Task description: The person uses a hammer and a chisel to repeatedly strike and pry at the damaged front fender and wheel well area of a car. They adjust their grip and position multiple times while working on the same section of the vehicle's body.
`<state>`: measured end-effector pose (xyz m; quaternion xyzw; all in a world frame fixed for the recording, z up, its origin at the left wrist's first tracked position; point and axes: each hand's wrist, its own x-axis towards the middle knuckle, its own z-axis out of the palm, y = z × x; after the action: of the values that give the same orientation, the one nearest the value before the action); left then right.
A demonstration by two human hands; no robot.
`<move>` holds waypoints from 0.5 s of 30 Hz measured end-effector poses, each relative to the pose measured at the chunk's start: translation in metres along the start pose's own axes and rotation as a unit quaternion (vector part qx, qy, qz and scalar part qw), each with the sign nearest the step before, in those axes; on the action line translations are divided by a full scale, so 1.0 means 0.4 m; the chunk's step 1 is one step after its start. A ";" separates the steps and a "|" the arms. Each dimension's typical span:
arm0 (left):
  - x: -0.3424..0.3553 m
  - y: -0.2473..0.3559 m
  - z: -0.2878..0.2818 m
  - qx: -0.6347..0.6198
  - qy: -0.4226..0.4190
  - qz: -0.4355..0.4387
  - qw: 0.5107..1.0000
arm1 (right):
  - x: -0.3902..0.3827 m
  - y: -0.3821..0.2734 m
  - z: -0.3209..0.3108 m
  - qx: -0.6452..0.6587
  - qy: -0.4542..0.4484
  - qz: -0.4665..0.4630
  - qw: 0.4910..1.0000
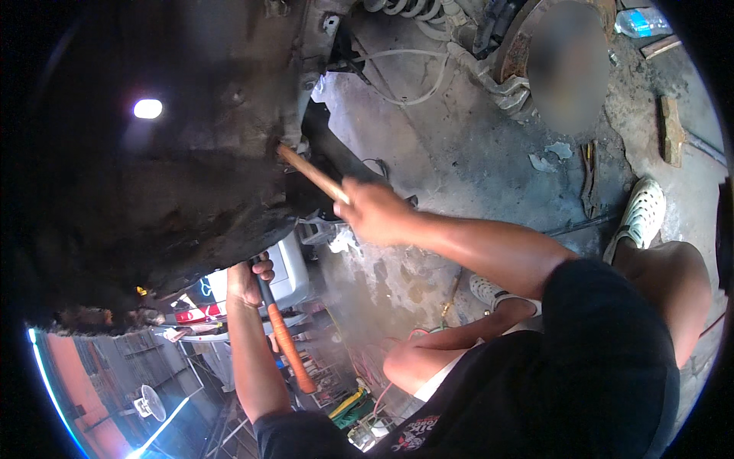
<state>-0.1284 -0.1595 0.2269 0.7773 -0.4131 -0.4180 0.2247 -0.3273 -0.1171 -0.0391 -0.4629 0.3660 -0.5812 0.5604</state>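
Note:
My right hand (376, 213) is closed round a light wooden handle (315, 173) that slants up to the edge of a large dark car body panel (168, 176). The handle's far end meets the panel's grimy surface, and I cannot make out a tool head there. Lower down, my left hand (245, 283) grips a tool with an orange and black handle (284, 348). Its upper end goes out of sight behind the panel's lower edge, so its kind is hidden. A bright light spot (147, 109) shows on the panel.
On the stained concrete floor lie pliers (589, 180), a wooden-headed mallet (673, 131) and a plastic bottle (642, 23). A coil spring (409, 8) and a rusty round brake part (516, 46) stand at the top. Behind my left arm are a light-coloured vehicle (287, 268) and a fan (149, 402).

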 end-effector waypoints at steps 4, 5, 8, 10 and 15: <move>0.022 -0.015 -0.031 -0.034 -0.003 -0.011 0.999 | -0.029 -0.127 -0.126 0.271 0.113 -0.056 0.954; 0.027 -0.018 -0.054 -0.024 -0.003 -0.008 1.000 | -0.016 -0.133 -0.129 0.318 0.205 -0.156 0.913; 0.040 0.012 -0.016 0.007 0.000 0.009 1.000 | 0.025 -0.061 -0.015 0.302 0.275 -0.254 0.877; 0.050 0.016 -0.059 -0.014 0.009 -0.004 1.000 | -0.004 -0.004 0.046 -0.029 -0.088 -0.070 0.993; -0.001 0.013 -0.025 -0.007 0.023 0.017 1.000 | 0.001 -0.003 -0.048 0.096 0.121 -0.120 0.981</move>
<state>-0.1223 -0.1621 0.2362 0.7781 -0.4179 -0.3990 0.2464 -0.3458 -0.1190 -0.0436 -0.3736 0.3157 -0.7286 0.4796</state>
